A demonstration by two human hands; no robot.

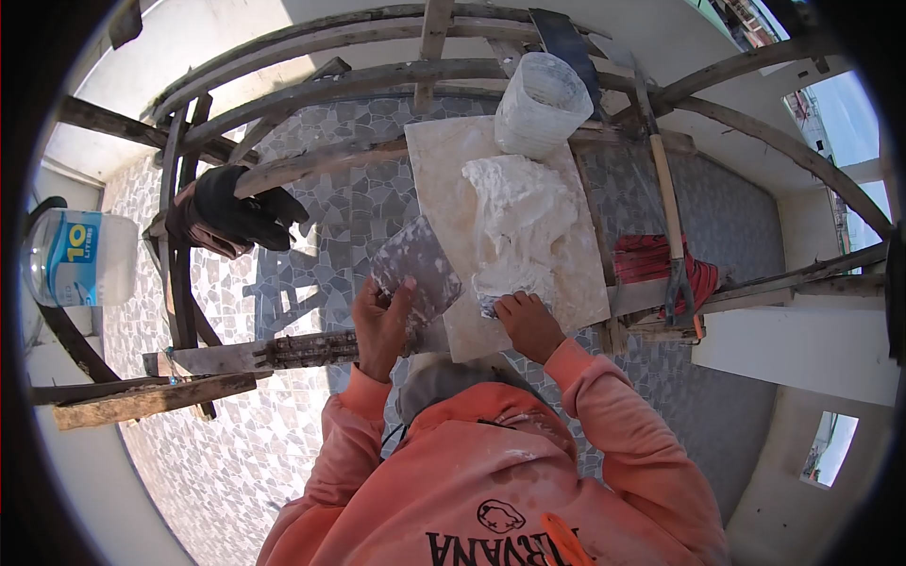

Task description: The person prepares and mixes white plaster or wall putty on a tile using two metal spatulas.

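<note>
A grey, plaster-spotted square plate (420,267) is in my left hand (382,321), with the thumb on its face, at the left edge of a pale board (439,165). My right hand (528,324) has its fingers bent round a small plaster-smeared tool (489,306), mostly hidden, at the lower edge of the white plaster. The heap of wet white plaster (519,212) lies on the board. Behind the heap, a white bucket (543,106) with crusted sides stands at the board's far edge.
Wooden scaffold poles (349,85) surround the board. Dark gloves (236,209) hang on the left, near a large water bottle (85,258). At the right are a wooden-handled tool (664,193) and red cloth (651,259). Stone-patterned floor (344,137) lies below.
</note>
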